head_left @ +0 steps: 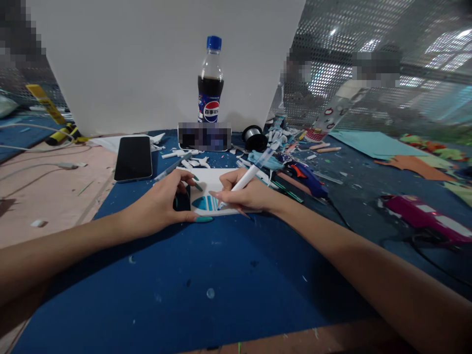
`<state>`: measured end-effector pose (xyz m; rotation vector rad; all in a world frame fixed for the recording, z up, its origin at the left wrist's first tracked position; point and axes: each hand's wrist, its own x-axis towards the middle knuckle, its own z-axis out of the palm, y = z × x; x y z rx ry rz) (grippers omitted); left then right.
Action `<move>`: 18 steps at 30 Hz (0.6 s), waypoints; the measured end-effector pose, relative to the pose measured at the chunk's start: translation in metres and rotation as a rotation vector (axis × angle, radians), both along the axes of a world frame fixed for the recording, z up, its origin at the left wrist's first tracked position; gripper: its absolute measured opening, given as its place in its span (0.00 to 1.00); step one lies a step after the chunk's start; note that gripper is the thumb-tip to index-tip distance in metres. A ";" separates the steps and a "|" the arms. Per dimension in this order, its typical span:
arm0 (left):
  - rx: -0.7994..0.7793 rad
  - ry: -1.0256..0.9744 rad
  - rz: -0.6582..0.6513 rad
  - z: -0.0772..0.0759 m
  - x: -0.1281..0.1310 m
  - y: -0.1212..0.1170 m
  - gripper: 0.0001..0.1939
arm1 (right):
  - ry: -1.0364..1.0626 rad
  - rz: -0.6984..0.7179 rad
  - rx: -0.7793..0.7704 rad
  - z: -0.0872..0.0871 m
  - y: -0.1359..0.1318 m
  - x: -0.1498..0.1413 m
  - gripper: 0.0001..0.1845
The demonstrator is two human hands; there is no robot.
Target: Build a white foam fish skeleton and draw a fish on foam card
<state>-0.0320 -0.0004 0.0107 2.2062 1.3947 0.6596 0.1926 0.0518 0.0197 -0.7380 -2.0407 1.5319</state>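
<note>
My right hand (252,192) is closed around a white marker pen (245,178), held tilted with its clear end pointing up and to the right. The pen's tip meets a small white board (206,176) lying on the blue work surface. Blue marks on the board (200,203) form a rounded patch with stripes beside it. My left hand (165,197) grips the board's left end, thumb at the near edge and fingers curved over the top. Something dark shows under that palm; I cannot make out what it is.
Behind the board stand a cola bottle (211,93) and a wire spool (254,138). A phone (133,158) lies at the left. White scraps (199,161), a blue glue gun (308,179) and a magenta corded device (427,216) lie around. A white panel (147,64) rises behind.
</note>
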 end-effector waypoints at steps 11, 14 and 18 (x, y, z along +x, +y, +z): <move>0.026 -0.015 0.004 -0.002 0.000 0.001 0.30 | -0.016 -0.025 -0.005 -0.001 -0.001 0.000 0.21; -0.003 0.012 -0.001 -0.001 -0.001 0.001 0.31 | 0.052 -0.085 -0.033 -0.001 -0.002 -0.001 0.21; 0.008 0.018 -0.003 0.001 0.000 0.000 0.30 | 0.127 -0.155 -0.073 0.003 -0.007 -0.002 0.22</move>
